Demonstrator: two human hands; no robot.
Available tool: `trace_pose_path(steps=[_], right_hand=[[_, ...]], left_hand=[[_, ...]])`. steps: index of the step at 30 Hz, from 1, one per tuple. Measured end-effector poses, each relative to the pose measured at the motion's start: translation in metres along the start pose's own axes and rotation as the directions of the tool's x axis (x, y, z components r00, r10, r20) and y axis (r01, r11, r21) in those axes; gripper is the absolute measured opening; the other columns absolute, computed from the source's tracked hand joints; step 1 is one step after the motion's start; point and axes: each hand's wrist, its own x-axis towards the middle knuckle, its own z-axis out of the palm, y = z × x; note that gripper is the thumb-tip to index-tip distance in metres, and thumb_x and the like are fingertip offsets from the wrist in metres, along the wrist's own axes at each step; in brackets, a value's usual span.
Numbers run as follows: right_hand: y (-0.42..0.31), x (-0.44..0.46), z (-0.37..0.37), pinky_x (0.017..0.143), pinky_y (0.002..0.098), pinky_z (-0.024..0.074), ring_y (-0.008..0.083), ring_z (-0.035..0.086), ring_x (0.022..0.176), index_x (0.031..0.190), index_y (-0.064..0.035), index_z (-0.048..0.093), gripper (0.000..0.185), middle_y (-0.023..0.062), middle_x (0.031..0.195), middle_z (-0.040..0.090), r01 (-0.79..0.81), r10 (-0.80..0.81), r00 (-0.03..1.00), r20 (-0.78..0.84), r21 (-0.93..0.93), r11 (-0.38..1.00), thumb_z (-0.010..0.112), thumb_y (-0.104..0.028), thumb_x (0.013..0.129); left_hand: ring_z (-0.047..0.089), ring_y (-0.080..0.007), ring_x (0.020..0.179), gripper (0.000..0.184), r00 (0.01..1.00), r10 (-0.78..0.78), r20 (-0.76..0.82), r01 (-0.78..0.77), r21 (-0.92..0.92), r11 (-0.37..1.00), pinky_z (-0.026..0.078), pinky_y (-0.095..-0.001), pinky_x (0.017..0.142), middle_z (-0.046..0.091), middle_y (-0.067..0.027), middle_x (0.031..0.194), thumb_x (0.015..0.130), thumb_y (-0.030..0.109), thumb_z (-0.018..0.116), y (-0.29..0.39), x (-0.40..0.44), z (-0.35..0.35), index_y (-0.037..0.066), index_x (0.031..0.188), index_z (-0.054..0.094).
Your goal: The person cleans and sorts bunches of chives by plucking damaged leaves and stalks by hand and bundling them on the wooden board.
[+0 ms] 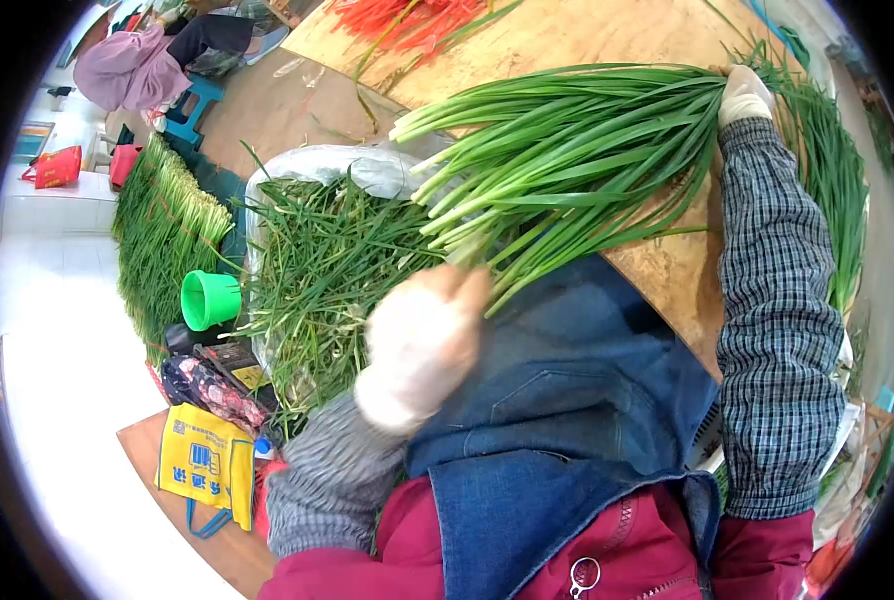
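A large bunch of long green stalks (587,150) with pale ends fans out over the wooden board and my lap. At its leafy end, my right hand (745,92), in a whitish covering, is closed around the leaves. My left hand (429,335), also in a pale covering, is blurred by motion beside the pale stalk ends, and whether its fingers grip anything is unclear. Below and left of the bunch, a heap of loose green leaves (317,270) fills a container lined with clear plastic (367,168).
Tied stalks (162,235) lie at the left near a green bucket (210,300) and a yellow bag (205,455). Red strips (407,22) lie on the wooden board (537,40). Another person (132,68) is by a blue stool (195,108). More stalks (832,180) stretch beyond my right arm.
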Motion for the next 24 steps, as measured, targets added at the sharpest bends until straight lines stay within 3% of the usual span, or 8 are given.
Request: trace_pose_path(steps=[4, 7, 10, 12, 14, 17, 20, 24], right_hand=[[-0.003, 0.001, -0.007, 0.075, 0.0326, 0.0503, 0.0205, 0.061, 0.094, 0.091, -0.0114, 0.068, 0.016, 0.0060, 0.101, 0.064, -0.018, 0.023, 0.997, 0.070, -0.078, 0.997, 0.059, -0.016, 0.078], [-0.030, -0.030, -0.053, 0.077, 0.0327, 0.0500, 0.0222, 0.061, 0.096, 0.095, -0.0130, 0.067, 0.020, 0.0051, 0.102, 0.064, -0.027, 0.070, 0.979, 0.192, -0.218, 0.976, 0.060, -0.015, 0.077], [-0.028, -0.029, -0.048, 0.077, 0.0327, 0.0498, 0.0226, 0.061, 0.096, 0.096, -0.0131, 0.066, 0.020, 0.0056, 0.102, 0.063, -0.004, 0.031, 0.990, 0.136, -0.191, 0.981, 0.060, -0.015, 0.077], [-0.029, -0.035, -0.052, 0.077, 0.0331, 0.0496, 0.0228, 0.061, 0.095, 0.096, -0.0125, 0.066, 0.020, 0.0070, 0.101, 0.064, 0.061, -0.038, 0.993, 0.108, -0.217, 0.974, 0.059, -0.015, 0.078], [-0.030, -0.044, -0.062, 0.077, 0.0338, 0.0495, 0.0229, 0.061, 0.095, 0.097, -0.0117, 0.066, 0.020, 0.0088, 0.100, 0.064, 0.146, -0.129, 0.988, 0.083, -0.267, 0.952, 0.058, -0.015, 0.079], [-0.030, -0.042, -0.060, 0.076, 0.0340, 0.0496, 0.0223, 0.061, 0.094, 0.093, -0.0102, 0.066, 0.018, 0.0089, 0.098, 0.064, 0.130, -0.116, 0.991, 0.068, -0.259, 0.957, 0.056, -0.014, 0.079], [-0.024, -0.034, -0.051, 0.076, 0.0339, 0.0497, 0.0218, 0.061, 0.094, 0.092, -0.0096, 0.066, 0.018, 0.0078, 0.099, 0.064, 0.060, -0.049, 0.997, 0.067, -0.183, 0.981, 0.056, -0.015, 0.079], [0.020, 0.022, 0.018, 0.076, 0.0337, 0.0495, 0.0222, 0.060, 0.095, 0.095, -0.0117, 0.067, 0.019, 0.0058, 0.101, 0.064, 0.069, -0.069, 0.998, 0.007, -0.054, 0.996, 0.056, -0.016, 0.080]], left_hand=[[0.054, -0.0236, 0.054, 0.019, 1.000, 0.003, 0.014, -0.006, 0.206, 0.979, 0.044, -0.0336, 0.048, 0.052, -0.0064, 0.065, 0.069, 0.003, 0.057, 0.002, 0.028, 0.047, 0.006, 0.087, 0.059], [0.048, -0.0185, 0.047, 0.015, 0.969, 0.150, -0.194, -0.147, 0.033, 0.989, 0.040, -0.0309, 0.041, 0.048, -0.0044, 0.058, 0.068, 0.000, 0.052, -0.032, -0.001, 0.025, 0.008, 0.081, 0.056], [0.054, -0.0244, 0.050, 0.011, 0.982, -0.186, 0.029, 0.169, 0.301, 0.939, 0.043, -0.0330, 0.044, 0.055, -0.0074, 0.059, 0.070, 0.002, 0.053, -0.104, -0.082, -0.019, 0.009, 0.076, 0.060], [0.056, -0.0234, 0.054, 0.009, 0.620, -0.698, 0.358, 0.193, 0.793, 0.578, 0.046, -0.0373, 0.052, 0.059, -0.0094, 0.065, 0.072, 0.012, 0.059, -0.137, -0.125, -0.049, 0.008, 0.079, 0.062], [0.059, -0.0251, 0.068, 0.014, 0.813, -0.539, 0.222, 0.219, 0.741, 0.635, 0.047, -0.0356, 0.063, 0.062, -0.0137, 0.078, 0.073, 0.014, 0.061, -0.122, -0.128, -0.055, 0.005, 0.084, 0.063], [0.059, -0.0259, 0.081, 0.031, 0.774, -0.593, 0.224, 0.627, -0.134, 0.768, 0.047, -0.0326, 0.071, 0.063, -0.0151, 0.088, 0.079, 0.023, 0.059, -0.071, -0.078, -0.023, 0.001, 0.101, 0.059], [0.057, -0.0168, 0.078, 0.038, 0.549, -0.468, 0.692, 0.767, -0.640, -0.048, 0.045, -0.0285, 0.068, 0.060, -0.0134, 0.083, 0.086, 0.025, 0.055, -0.036, -0.019, 0.004, -0.002, 0.113, 0.052], [0.053, -0.0117, 0.059, 0.038, 0.628, -0.336, 0.702, 0.495, -0.693, -0.524, 0.042, -0.0240, 0.051, 0.058, -0.0094, 0.076, 0.087, 0.020, 0.054, -0.023, 0.001, 0.038, -0.003, 0.116, 0.048]])
